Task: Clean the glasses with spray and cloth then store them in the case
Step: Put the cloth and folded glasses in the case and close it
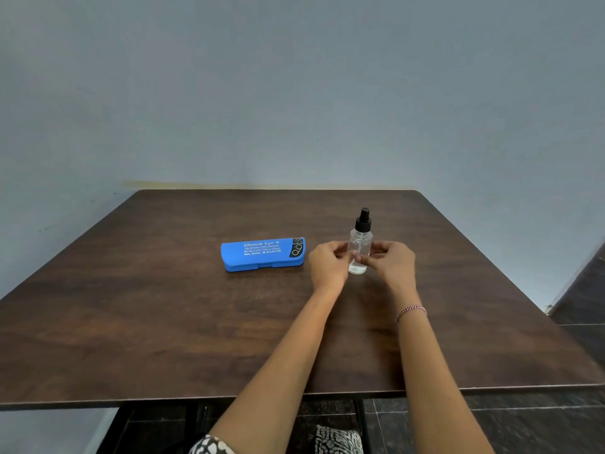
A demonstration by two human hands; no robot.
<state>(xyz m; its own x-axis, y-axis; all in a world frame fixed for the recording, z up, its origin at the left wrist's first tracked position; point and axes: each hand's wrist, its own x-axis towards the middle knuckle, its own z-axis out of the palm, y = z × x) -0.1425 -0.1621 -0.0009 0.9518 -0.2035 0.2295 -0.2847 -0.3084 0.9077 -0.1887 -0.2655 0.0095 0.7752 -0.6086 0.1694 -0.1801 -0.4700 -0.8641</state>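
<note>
Dark wood-grain table (163, 322), seen from above and in front, set against a pale blue-grey wall (294, 93). Two containers on it. First: blue case (262, 255), a long hard shell lying flat left of centre with its long side toward the viewer, white print on the lid and a black patch at its right end. The lid is down and the seam runs along the front edge; what is inside is hidden. Second: spray bottle (359, 247), small and clear-walled, standing upright on the table just right of the case and apart from it. It carries a black pump cap (363, 221) on top. The body is see-through; whether it holds liquid, and to what level, cannot be told from here. Both arms reach in from the near edge. Left hand (329, 265) is at the bottle's left side with fingers curled and the tips pinching the clear body. Right hand (393, 262) mirrors it on the right side, fingers curled in against the body below the cap. The bottle sits between the two hands, base on the table. A red-and-white beaded bracelet (412, 311) is on the right wrist. Black-and-white patterned fabric (339, 439) shows below the near table edge, over a dark tiled floor (523, 421).
</note>
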